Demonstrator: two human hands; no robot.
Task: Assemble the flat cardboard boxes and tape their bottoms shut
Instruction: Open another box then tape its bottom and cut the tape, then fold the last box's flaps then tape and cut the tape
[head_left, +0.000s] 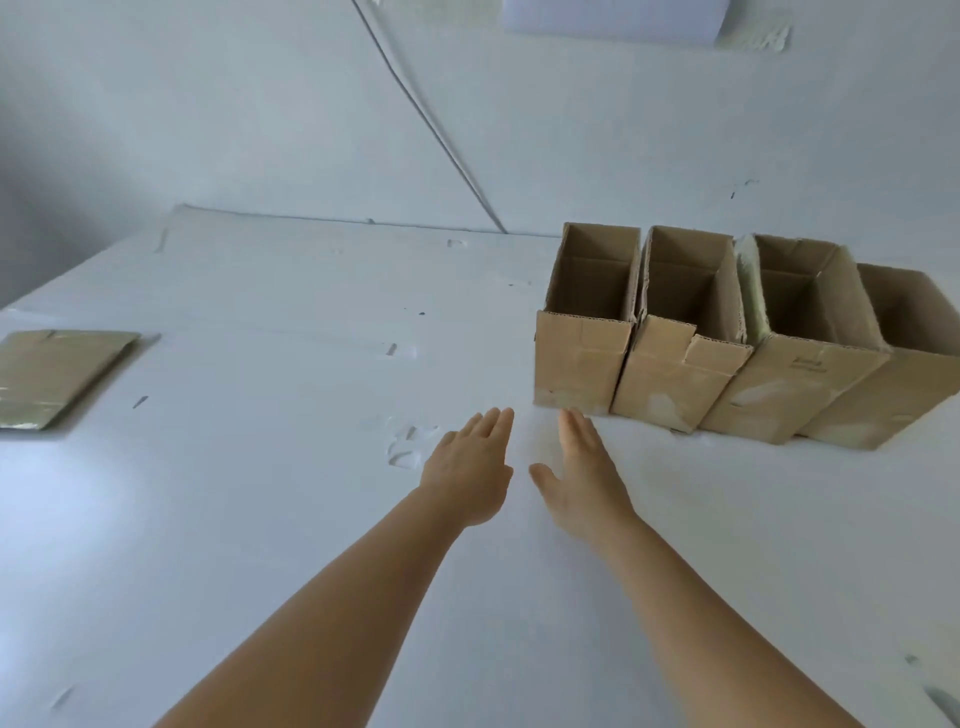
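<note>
Two empty hands stretched over a white table, with one flat box at the left and four assembled boxes at the right.

At the far left edge a flat cardboard box (61, 376) lies flat on the white table (291, 519), well apart from both hands. The left hand (470, 470) is extended forward, palm down, fingers straight and together, holding nothing. Just beside it, the right hand (582, 480) is likewise flat with fingers straight and thumb spread, holding nothing; its fingertips lie near the bottom corner of the first standing box (584, 358), though contact cannot be confirmed. To the right stand the second box (675, 379), third box (784, 392) and fourth box (893, 400), side by side in a row, touching, tops open. A thin cable (426, 119) runs down the wall behind.
</note>
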